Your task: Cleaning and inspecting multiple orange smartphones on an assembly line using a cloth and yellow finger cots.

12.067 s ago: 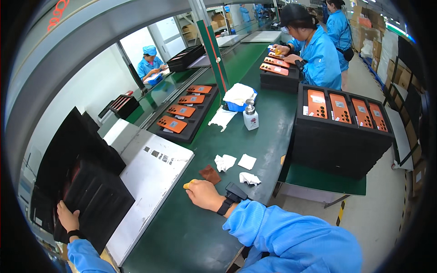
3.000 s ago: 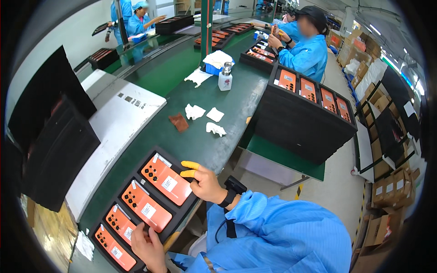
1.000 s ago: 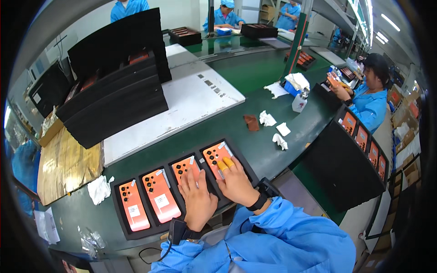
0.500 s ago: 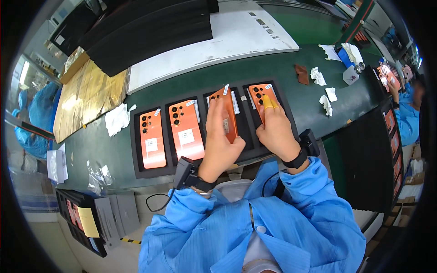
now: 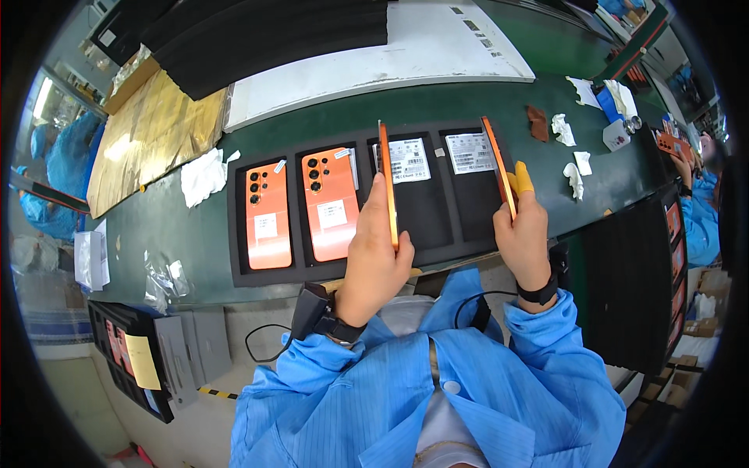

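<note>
My left hand (image 5: 374, 261) is closed round an orange smartphone (image 5: 388, 187), held on edge above the third slot of a black foam tray (image 5: 299, 275). In my right hand (image 5: 521, 238) is another orange smartphone (image 5: 499, 168), also edge-on, over the right end of the tray; a yellow cover sits on one finger. Two more orange phones, one at the far left (image 5: 268, 242) and one beside it (image 5: 331, 234), lie back up in their slots with white labels. White printed labels (image 5: 409, 160) show in the two slots beneath the raised phones.
Crumpled white tissues (image 5: 204, 178) and a brown cloth (image 5: 537, 123) lie on the green table (image 5: 328, 129). A white board (image 5: 312, 86) and black foam stack (image 5: 273, 47) stand behind. At right are a small bottle (image 5: 616, 136), stacked black trays (image 5: 624, 265) and another person's hand (image 5: 683, 168).
The right phone has been lifted out of its slot and turned on edge. My left hand's phone has turned further edge-on, uncovering the slot's label.
</note>
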Tool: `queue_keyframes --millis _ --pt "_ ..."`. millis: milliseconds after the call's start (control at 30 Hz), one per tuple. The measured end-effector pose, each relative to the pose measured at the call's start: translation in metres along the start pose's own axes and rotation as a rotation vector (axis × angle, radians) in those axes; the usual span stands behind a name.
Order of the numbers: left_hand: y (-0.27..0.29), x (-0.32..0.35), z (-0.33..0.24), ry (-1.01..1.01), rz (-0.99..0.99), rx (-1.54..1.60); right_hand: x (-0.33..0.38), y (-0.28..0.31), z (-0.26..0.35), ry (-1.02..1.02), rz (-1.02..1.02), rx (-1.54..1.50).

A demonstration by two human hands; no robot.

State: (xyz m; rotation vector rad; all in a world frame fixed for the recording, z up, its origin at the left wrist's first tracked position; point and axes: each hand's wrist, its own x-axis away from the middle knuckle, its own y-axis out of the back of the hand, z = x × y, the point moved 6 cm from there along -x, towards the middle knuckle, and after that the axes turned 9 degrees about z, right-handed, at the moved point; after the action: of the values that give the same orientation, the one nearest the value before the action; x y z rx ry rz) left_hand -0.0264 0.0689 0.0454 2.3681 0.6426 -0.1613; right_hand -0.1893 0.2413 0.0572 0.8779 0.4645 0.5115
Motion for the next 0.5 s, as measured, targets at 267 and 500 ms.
queue_keyframes --millis 267,500 --pt "-0.009 -0.001 0.008 0.087 -0.016 0.111 0.004 0.007 -0.017 0.135 -0.273 -0.155" --pt "-0.025 -0.003 0.003 0.13 -0.149 0.479 0.003 0.016 0.028 0.161 -0.245 -0.318"
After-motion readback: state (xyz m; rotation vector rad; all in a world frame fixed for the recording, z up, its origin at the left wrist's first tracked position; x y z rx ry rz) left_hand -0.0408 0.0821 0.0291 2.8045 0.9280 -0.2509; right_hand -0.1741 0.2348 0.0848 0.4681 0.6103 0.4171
